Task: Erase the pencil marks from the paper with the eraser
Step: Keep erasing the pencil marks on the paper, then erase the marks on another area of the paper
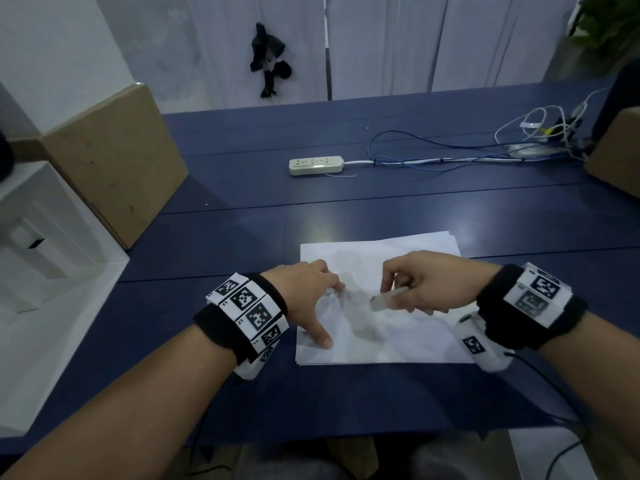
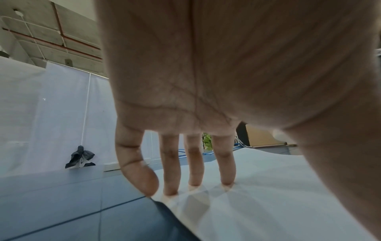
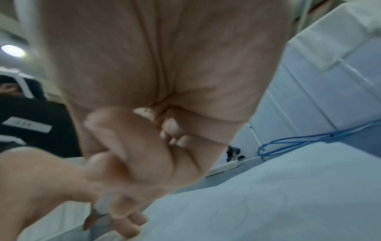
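Note:
A white sheet of paper (image 1: 408,341) lies on the dark blue table near its front edge. My left hand (image 1: 311,289) presses on the sheet's left side with spread, straight fingers (image 2: 226,163) and the thumb near the lower left corner. My right hand (image 1: 415,282) grips a pale, blurred eraser (image 1: 388,299) in curled fingers (image 3: 128,171) over the middle of the paper. Faint grey smudges (image 1: 363,323) show on the sheet below the eraser. In the right wrist view faint pencil lines (image 3: 247,205) are seen on the paper (image 3: 268,203).
A white power strip (image 1: 317,165) with blue and white cables (image 1: 450,157) lies on the far table. Cardboard boxes stand at the left (image 1: 114,154) and the far right (image 1: 616,157). A white box (image 1: 41,244) sits at the left edge.

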Demonstrator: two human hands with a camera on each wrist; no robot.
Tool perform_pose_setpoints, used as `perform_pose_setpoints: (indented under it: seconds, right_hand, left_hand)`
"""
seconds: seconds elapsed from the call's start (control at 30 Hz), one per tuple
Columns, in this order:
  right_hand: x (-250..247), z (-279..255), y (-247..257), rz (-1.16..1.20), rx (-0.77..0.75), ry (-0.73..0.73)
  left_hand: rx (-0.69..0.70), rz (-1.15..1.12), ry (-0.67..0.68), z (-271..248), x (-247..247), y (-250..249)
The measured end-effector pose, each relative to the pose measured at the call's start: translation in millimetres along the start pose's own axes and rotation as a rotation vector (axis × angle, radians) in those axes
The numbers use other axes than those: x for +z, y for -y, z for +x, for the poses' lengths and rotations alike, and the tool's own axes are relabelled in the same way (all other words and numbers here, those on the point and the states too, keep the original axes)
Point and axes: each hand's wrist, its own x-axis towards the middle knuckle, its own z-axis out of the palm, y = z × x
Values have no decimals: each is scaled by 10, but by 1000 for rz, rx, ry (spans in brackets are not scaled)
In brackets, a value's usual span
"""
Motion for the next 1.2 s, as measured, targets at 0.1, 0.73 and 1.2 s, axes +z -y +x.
perform_pose_setpoints:
  seconds: [0.1, 0.73, 1.2]
  right_hand:
    - [-86, -124, -98, 128, 30, -166]
    - [-574, -122, -617, 41, 92, -378]
    - [-501, 569, -443, -178, 62, -168]
  left_hand:
    - [1, -36, 4, -8, -8, 26]
    - [20, -170, -272, 545, -391, -111]
    - [-29, -99, -187, 813, -233, -82]
